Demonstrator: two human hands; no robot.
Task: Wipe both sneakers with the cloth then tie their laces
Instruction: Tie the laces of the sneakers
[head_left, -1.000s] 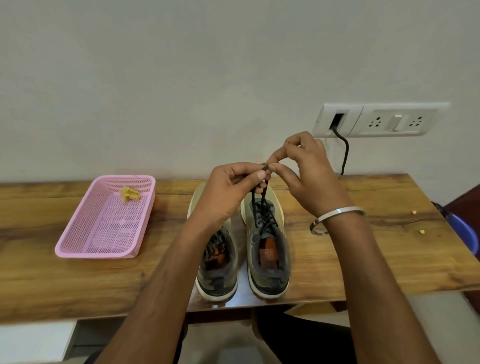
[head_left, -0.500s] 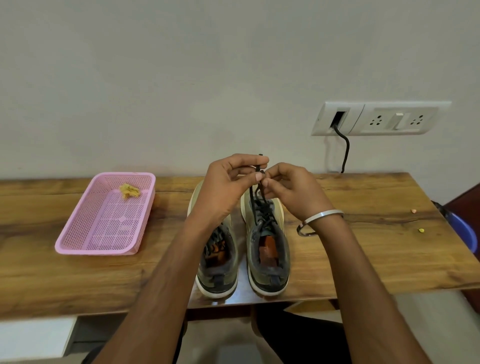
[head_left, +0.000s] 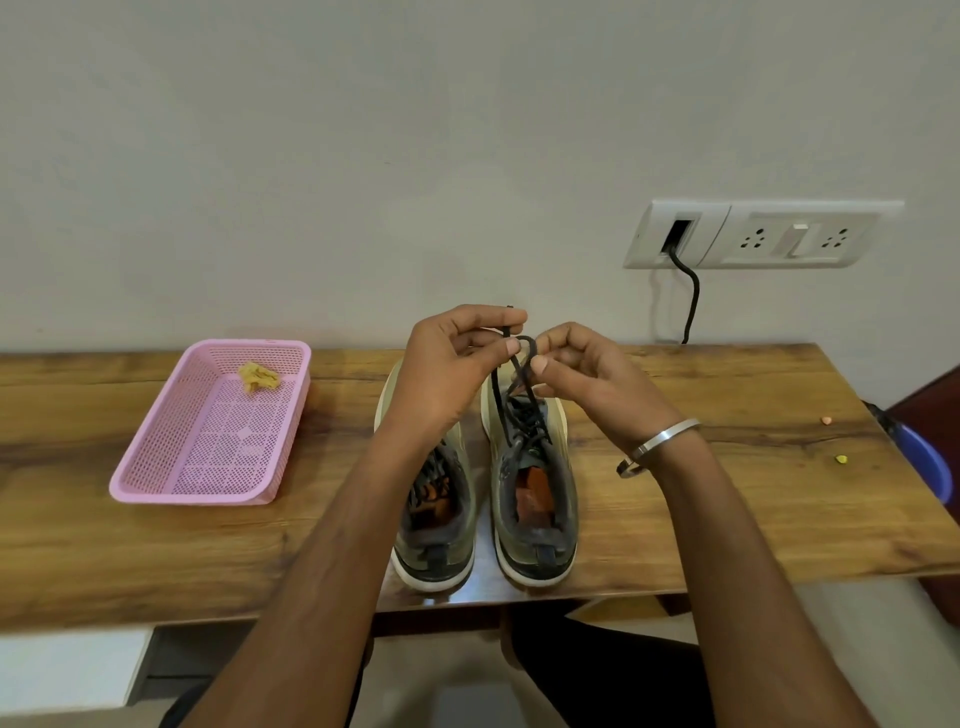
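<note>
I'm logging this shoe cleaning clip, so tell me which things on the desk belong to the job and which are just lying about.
Part of the job:
right sneaker, its lace pinched by the left hand and right hand
left sneaker
yellow cloth in the pink basket

Just lying about:
wall socket panel with black cable
two small bits on the wooden desk

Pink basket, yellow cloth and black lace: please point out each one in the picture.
pink basket (head_left: 156, 486): head view, on its near rim.
yellow cloth (head_left: 257, 376): head view, middle of the crumpled cloth.
black lace (head_left: 497, 395): head view, strand below the fingers.
</note>
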